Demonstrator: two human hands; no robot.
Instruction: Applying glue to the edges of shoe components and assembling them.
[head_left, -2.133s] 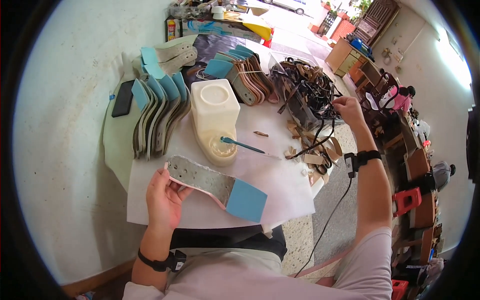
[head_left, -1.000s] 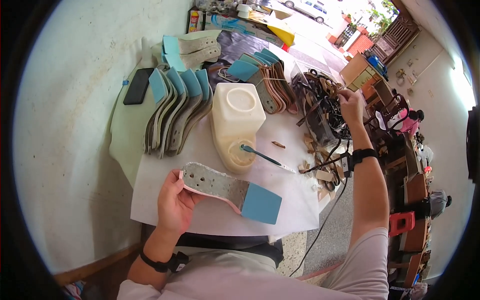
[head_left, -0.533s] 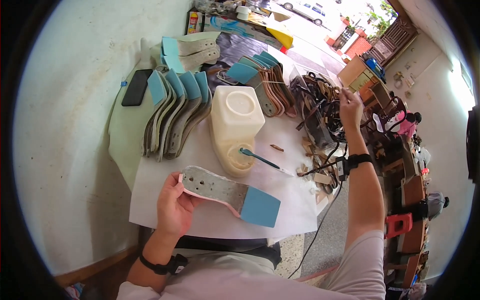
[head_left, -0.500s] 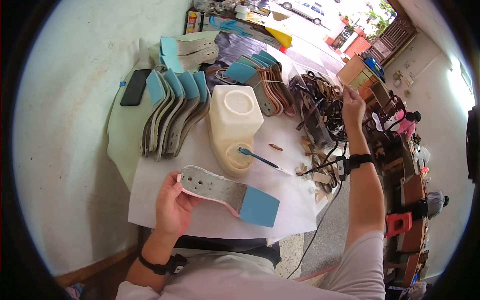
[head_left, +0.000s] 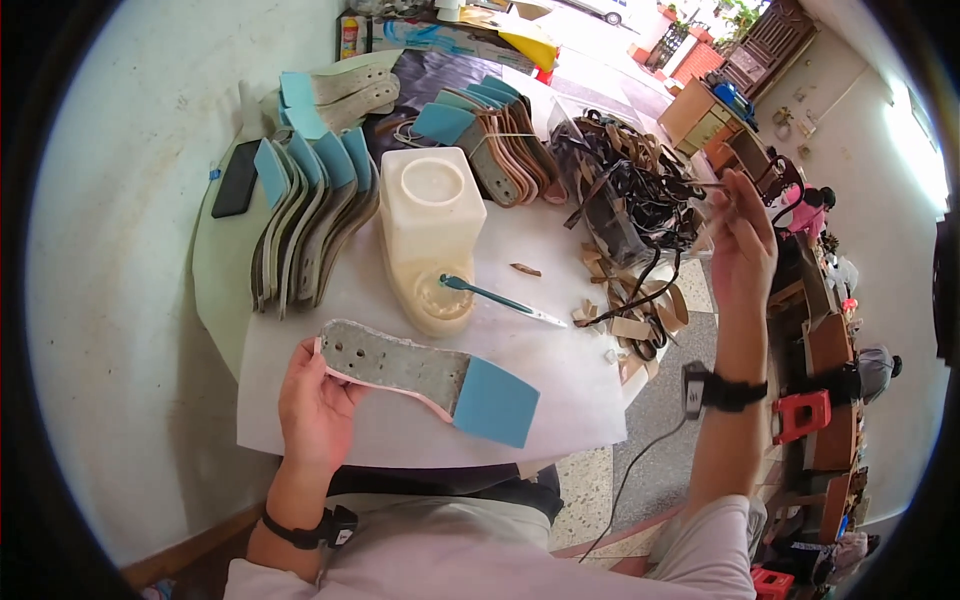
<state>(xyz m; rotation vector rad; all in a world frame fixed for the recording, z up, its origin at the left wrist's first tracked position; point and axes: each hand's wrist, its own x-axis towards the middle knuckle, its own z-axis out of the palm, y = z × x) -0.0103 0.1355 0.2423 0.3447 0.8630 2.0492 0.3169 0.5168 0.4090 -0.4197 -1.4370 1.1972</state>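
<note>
Over the white sheet (head_left: 560, 340) — left hand (head_left: 315, 405) grips sole (head_left: 425, 375); raised right hand (head_left: 742, 235) pinches strap (head_left: 690, 186).

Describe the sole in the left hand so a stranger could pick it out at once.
On the white paper covering the round table, nearest the person, the left hand holds one shoe sole by its grey, hole-dotted end. Unlike the stacked soles behind, it lies alone, blue end pointing right.

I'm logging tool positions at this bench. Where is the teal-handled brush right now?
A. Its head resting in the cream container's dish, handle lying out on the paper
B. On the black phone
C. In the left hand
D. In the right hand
A: the brush has its head in the dish of the cream container, with neither hand touching it.
</note>
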